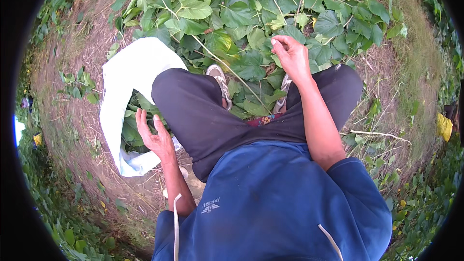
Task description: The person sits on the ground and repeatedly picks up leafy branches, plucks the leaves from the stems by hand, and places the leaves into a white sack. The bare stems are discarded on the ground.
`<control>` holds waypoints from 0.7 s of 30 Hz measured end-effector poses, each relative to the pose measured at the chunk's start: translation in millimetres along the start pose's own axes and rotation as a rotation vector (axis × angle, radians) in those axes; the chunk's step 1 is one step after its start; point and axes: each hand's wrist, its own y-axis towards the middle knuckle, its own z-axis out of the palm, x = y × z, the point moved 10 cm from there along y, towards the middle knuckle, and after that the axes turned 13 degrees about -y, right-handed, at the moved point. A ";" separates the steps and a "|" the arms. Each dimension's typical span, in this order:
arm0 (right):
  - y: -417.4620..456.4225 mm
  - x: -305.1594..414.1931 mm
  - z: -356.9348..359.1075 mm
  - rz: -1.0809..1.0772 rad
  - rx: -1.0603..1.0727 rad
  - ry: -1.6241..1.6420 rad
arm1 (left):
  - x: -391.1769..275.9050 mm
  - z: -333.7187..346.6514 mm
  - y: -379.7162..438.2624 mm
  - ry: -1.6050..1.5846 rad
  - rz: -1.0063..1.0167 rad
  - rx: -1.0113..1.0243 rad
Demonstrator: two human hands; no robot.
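My left hand (156,140) is open at the mouth of a white plastic sack (114,112), its fingers apart and nothing in them. Green leaves (131,130) lie inside the sack, just beyond those fingers. Over the near edge of a large heap of leafy cut branches (253,40), my right hand (293,58) is curled, thumb tip close to the forefinger. Nothing shows in its fingers, though part of the palm is hidden. A long bare stem (232,70) slants across the leaves between my shoes (218,79). My left knee (174,87) covers part of the sack.
Dry grass and straw cover the ground (72,116) around me. A small leafy sprig (80,85) lies left of the sack. To my right is a pale bare twig (380,134). Farther right, a yellow object (444,127) stands by dense green plants.
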 end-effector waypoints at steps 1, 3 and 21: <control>-0.8 -0.7 -0.3 0.000 -0.002 0.011 | -11.7 17.4 -1.5 -0.105 -0.028 0.070; -2.6 0.8 -1.5 -0.009 -0.012 0.039 | -42.7 44.4 -4.0 -0.182 0.015 0.091; -4.9 0.2 22.1 0.121 0.155 0.134 | -68.0 48.7 13.2 -0.080 0.102 0.036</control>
